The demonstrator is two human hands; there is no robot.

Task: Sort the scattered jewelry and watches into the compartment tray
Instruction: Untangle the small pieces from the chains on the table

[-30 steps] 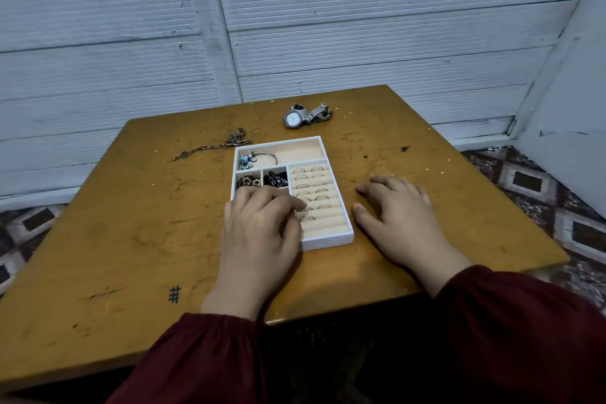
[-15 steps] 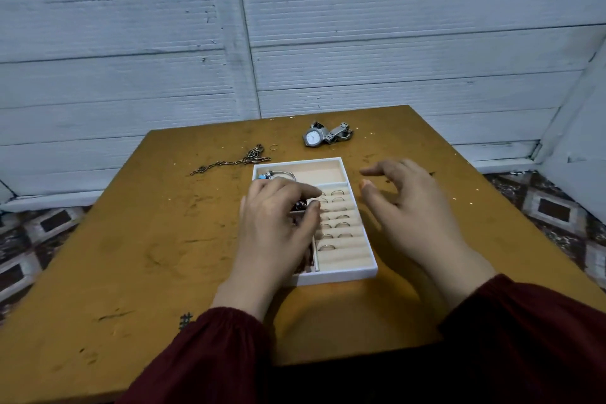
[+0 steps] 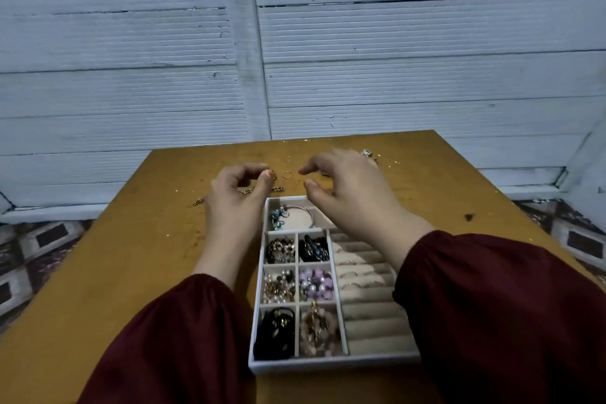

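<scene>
Head: ring [image 3: 287, 175] (loose) lies between hands [image 3: 234, 203] [image 3: 354, 193].

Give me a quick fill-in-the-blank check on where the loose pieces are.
1. The chain lies on the ___ by the left hand.
2. The small ring is not yet in the ___.
3. The right hand hovers over the tray's ___ end.
Missing: table; tray; far.
</scene>
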